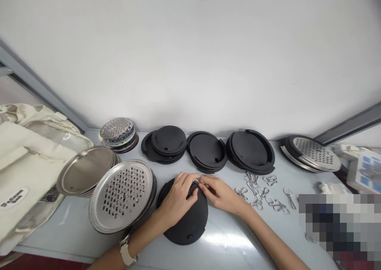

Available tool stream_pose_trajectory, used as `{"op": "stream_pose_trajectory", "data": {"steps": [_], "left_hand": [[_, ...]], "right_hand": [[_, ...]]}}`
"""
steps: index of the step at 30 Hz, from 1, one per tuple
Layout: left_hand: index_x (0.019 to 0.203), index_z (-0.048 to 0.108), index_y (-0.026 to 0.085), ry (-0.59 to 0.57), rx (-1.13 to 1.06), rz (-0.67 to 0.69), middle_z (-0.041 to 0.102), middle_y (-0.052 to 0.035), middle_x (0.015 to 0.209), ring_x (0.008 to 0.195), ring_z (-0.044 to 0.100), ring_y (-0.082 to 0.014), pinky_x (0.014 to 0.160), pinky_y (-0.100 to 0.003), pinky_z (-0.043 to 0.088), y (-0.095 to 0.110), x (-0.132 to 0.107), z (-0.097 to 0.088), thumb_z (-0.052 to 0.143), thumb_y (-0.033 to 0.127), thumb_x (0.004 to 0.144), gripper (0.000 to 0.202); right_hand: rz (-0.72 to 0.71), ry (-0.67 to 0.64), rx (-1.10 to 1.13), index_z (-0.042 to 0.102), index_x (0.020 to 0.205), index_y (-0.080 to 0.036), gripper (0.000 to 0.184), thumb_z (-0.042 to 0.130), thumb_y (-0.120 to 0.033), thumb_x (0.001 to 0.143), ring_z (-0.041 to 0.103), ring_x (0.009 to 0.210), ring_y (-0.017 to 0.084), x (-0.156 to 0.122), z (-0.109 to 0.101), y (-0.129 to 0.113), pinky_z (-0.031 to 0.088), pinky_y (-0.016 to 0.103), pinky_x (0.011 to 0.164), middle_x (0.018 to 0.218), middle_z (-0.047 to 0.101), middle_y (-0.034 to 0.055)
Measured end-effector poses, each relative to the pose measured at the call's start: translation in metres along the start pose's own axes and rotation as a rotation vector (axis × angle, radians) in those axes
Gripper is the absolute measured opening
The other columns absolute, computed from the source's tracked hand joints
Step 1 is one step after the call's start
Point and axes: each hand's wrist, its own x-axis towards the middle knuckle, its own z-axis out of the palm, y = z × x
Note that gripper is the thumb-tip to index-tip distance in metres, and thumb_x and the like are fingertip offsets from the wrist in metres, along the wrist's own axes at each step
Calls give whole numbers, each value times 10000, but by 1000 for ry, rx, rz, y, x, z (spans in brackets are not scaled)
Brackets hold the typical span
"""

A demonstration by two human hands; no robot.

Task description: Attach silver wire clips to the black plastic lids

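A round black disc [190,222] lies on the grey table in front of me, with a small hole near its lower edge. My left hand [179,200] rests across the top of it, fingers bent over the far edge and thumb bent inward, gripping it. At the disc's upper right edge my right hand [219,193] pinches a small silvery metal clip [197,180], mostly hidden by the fingers. Just left of the disc, a round metal grater plate [123,198] sits tilted on a dark stack.
Loose metal clips with rings [257,192] lie to the right. Stacks of black discs [250,149] line the wall, beside finished-looking grater discs [317,153]. Plain metal plates [86,170], smaller grater plates [117,131] and a cream bag [32,174] are at left.
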Motion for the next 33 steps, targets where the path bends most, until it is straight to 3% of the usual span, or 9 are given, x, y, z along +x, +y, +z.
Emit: {"op": "stream_pose_trajectory", "data": {"steps": [17, 33], "left_hand": [[1064, 500, 240, 23, -20, 9, 568, -17, 1024, 970, 529, -186, 879, -342, 465, 0, 0, 1, 504, 37, 820, 317], [1117, 478, 241, 83, 11, -46, 561, -16, 966, 951, 573, -185, 871, -353, 489, -5, 0, 1, 517, 52, 820, 354]], "right_hand": [[10, -39, 80, 449, 746, -193, 291, 339, -300, 994, 475, 664, 152, 1, -6, -2, 400, 283, 639, 713, 492, -1], [27, -27, 64, 366, 714, -198, 324, 306, -330, 1003, 408, 627, 128, 0, -10, -1, 352, 260, 599, 674, 409, -28]]}}
